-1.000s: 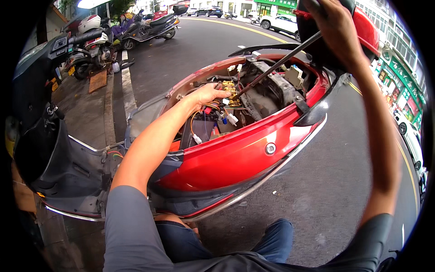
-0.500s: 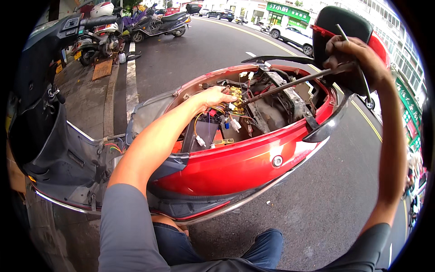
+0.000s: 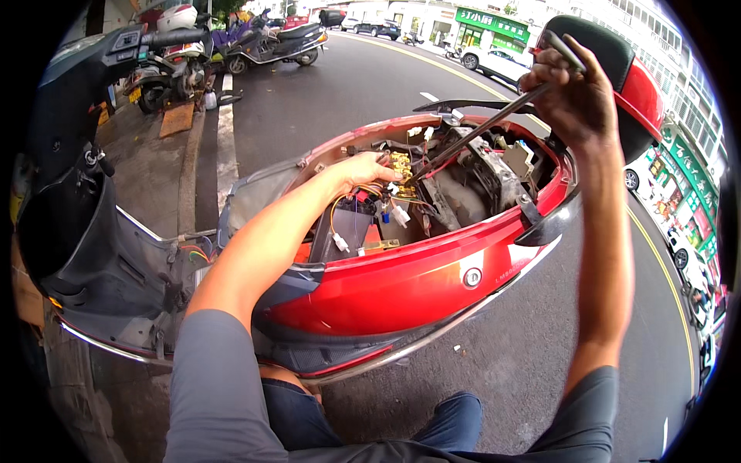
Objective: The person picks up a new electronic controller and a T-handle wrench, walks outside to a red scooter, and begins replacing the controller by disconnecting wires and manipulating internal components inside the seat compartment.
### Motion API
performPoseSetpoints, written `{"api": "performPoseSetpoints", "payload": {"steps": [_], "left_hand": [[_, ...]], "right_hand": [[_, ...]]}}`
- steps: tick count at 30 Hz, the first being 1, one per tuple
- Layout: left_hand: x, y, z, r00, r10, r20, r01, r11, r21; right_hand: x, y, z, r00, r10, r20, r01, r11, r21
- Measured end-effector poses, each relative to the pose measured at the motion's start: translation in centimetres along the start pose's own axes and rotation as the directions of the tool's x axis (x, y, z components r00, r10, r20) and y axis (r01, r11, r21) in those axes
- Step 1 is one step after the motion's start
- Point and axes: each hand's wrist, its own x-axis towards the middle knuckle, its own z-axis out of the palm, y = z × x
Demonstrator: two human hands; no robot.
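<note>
My right hand (image 3: 577, 100), raised over the tail of a red scooter (image 3: 378, 289), is closed round the crossbar of a T-handle wrench (image 3: 486, 126). Its long shaft slants down to the left into the scooter's opened body, where the tip meets or nearly meets a gold-coloured metal part (image 3: 400, 163). At that part's left side rests my left hand (image 3: 359, 170), fingers bent against it; whether they grip it is hard to see. Below the fingers lie coloured wires with white plug connectors (image 3: 400, 216) and a dark box (image 3: 347, 231).
A black backrest on a red tail box (image 3: 644, 92) rises behind the right hand. The scooter's handlebar (image 3: 166, 36) and front shield stand at left. Parked scooters (image 3: 274, 42) line the kerb, and a white car (image 3: 494, 63) is on the far roadside.
My right hand has moved left, bringing the wrench handle with it; the crossbar has turned and the shaft stands steeper. My left hand stays at the gold-coloured part.
</note>
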Motion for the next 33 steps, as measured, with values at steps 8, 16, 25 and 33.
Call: {"api": "performPoseSetpoints", "payload": {"steps": [8, 16, 25, 33], "left_hand": [[1.1, -0.4, -0.6, 0.997, -0.020, 0.071, 0.022, 0.999, -0.034], [-0.4, 0.8, -0.6, 0.999, 0.031, 0.029, -0.030, 0.999, -0.035], [-0.2, -0.8, -1.3, 0.999, -0.004, -0.049, 0.005, 1.000, 0.030], [0.0, 0.8, 0.1, 0.999, 0.032, 0.041, -0.025, 0.987, -0.159]], "right_hand": [[0.4, -7.1, 2.8, 0.982, -0.072, -0.173, -0.182, -0.589, -0.787], [2.9, 5.1, 3.5, 0.528, -0.839, -0.131, 0.674, 0.508, -0.536], [-1.3, -0.7, 1.5, 0.981, 0.166, -0.097, -0.192, 0.834, -0.518], [-0.2, -1.7, 3.4, 0.727, -0.354, 0.589, 0.164, -0.743, -0.649]]}}
